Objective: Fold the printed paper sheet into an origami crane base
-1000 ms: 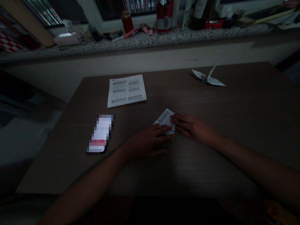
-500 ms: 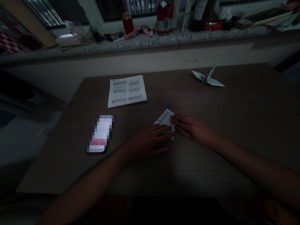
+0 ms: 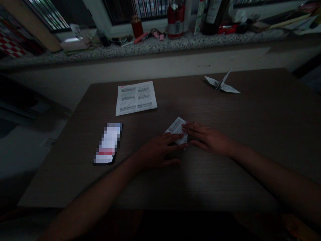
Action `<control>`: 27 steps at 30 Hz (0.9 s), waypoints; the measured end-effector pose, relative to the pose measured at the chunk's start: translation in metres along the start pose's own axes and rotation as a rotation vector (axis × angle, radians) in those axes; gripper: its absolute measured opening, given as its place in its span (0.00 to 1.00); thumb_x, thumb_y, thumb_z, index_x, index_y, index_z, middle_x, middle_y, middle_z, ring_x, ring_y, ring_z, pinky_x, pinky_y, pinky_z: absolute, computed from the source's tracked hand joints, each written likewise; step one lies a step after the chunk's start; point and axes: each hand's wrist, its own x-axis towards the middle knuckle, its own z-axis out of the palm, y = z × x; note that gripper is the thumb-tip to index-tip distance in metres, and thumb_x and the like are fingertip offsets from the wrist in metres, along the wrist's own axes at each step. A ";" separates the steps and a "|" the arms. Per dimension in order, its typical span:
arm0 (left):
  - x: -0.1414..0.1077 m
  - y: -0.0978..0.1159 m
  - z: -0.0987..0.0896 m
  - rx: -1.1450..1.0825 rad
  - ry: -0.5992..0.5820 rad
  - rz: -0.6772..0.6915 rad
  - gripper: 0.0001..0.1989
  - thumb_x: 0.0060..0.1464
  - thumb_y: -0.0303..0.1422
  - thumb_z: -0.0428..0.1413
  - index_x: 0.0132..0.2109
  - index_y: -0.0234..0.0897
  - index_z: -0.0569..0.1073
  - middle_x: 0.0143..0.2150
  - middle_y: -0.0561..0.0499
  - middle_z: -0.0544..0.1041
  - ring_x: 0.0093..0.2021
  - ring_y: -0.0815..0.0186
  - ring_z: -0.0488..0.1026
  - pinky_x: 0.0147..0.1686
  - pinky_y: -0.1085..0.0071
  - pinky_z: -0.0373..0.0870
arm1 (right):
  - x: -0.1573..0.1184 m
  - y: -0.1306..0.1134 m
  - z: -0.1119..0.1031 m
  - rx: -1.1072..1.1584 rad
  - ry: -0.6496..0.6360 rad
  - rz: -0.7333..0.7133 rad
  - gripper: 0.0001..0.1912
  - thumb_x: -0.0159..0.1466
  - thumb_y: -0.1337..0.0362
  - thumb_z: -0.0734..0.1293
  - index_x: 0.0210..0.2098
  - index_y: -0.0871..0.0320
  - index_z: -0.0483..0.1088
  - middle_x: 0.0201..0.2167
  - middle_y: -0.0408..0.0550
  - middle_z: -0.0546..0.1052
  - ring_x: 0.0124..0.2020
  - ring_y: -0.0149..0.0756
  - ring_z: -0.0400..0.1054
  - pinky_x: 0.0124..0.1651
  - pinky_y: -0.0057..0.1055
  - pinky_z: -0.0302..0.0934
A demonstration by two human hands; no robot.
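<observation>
A small folded piece of printed paper (image 3: pixel 177 126) lies on the wooden table between my hands. My left hand (image 3: pixel 160 150) rests over its near left part, fingers stretched out and spread. The fingertips of my right hand (image 3: pixel 207 136) touch the paper's right edge, with the fingers extended and the thumb a little apart. Both hands partly cover the paper, so its full outline is hidden.
A folded paper crane (image 3: pixel 222 84) stands at the back right. Toward the back left lies a printed sheet (image 3: pixel 136 97), with a phone (image 3: pixel 109 144) nearer me. Bottles and small items crowd the stone window sill (image 3: pixel 150 45) behind the table (image 3: pixel 250 117).
The fingers of my left hand have spread slightly over the paper. My right thumb has moved a little away from the paper's edge. The paper stays in place.
</observation>
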 end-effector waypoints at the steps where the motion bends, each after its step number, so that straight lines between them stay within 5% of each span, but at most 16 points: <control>1: 0.000 0.000 0.000 -0.006 0.002 -0.004 0.28 0.68 0.48 0.55 0.70 0.46 0.66 0.75 0.43 0.59 0.72 0.49 0.60 0.68 0.48 0.62 | 0.000 0.001 0.000 -0.004 -0.011 -0.002 0.30 0.75 0.58 0.61 0.74 0.54 0.55 0.73 0.54 0.61 0.74 0.50 0.52 0.73 0.56 0.52; 13: 0.001 0.002 -0.003 -0.010 0.000 -0.033 0.27 0.67 0.48 0.55 0.69 0.47 0.67 0.76 0.44 0.57 0.72 0.50 0.60 0.68 0.49 0.62 | -0.016 -0.012 -0.011 0.004 -0.136 -0.102 0.38 0.74 0.55 0.62 0.77 0.53 0.40 0.76 0.52 0.51 0.75 0.46 0.47 0.75 0.52 0.47; 27: 0.000 0.003 -0.003 -0.030 -0.010 -0.053 0.28 0.66 0.48 0.57 0.69 0.51 0.66 0.75 0.46 0.60 0.72 0.49 0.59 0.69 0.47 0.60 | -0.012 0.000 -0.009 -0.104 -0.048 0.106 0.32 0.77 0.56 0.56 0.77 0.45 0.42 0.74 0.45 0.56 0.75 0.47 0.47 0.74 0.60 0.45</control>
